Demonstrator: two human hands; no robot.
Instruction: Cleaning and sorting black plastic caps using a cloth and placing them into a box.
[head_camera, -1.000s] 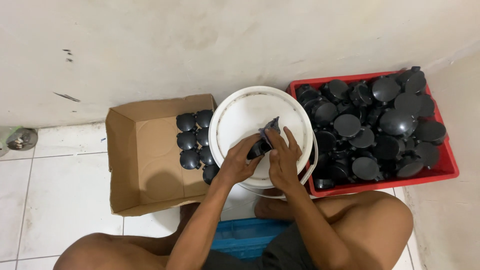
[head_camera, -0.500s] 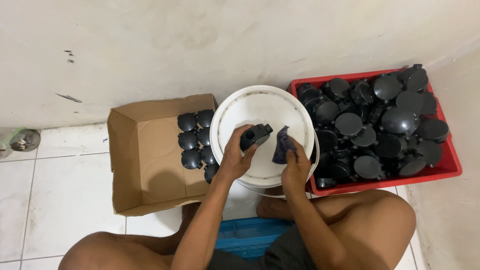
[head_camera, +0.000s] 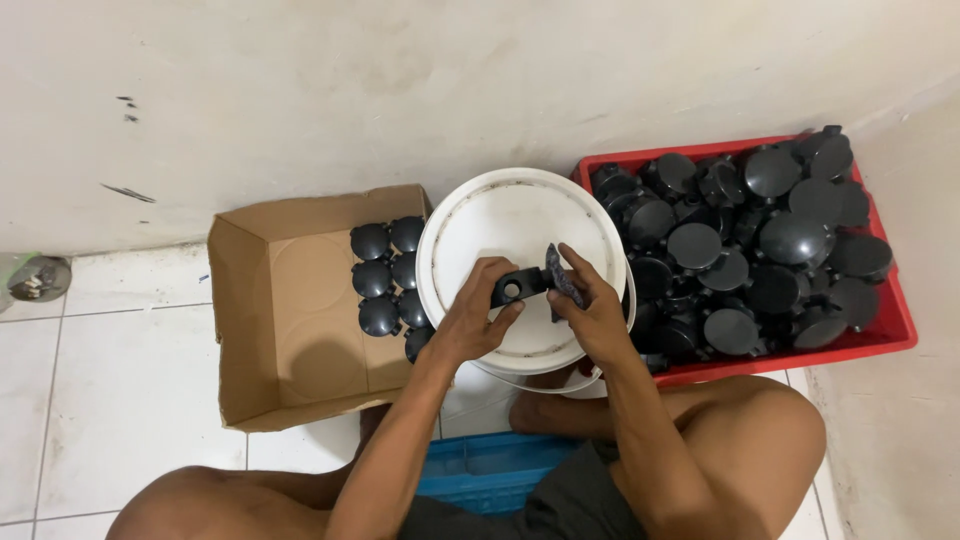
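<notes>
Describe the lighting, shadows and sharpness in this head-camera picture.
Head view: soft, even light, no harsh glare; the round white plastic bucket lid is bright but keeps detail; a faint shadow lies inside the brown cardboard box; the left hand and right hand look sharp; the wall edge bows slightly, suggesting wide-angle distortion.

The right hand (head_camera: 590, 310) hides part of the dark pad (head_camera: 562, 275); beneath both grips, the bucket (head_camera: 520, 215) hides its contents.

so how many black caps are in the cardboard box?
7 showing, in two columns against the right wall of the cardboard box: black caps three left, four right. The left hand may hide more.
</notes>
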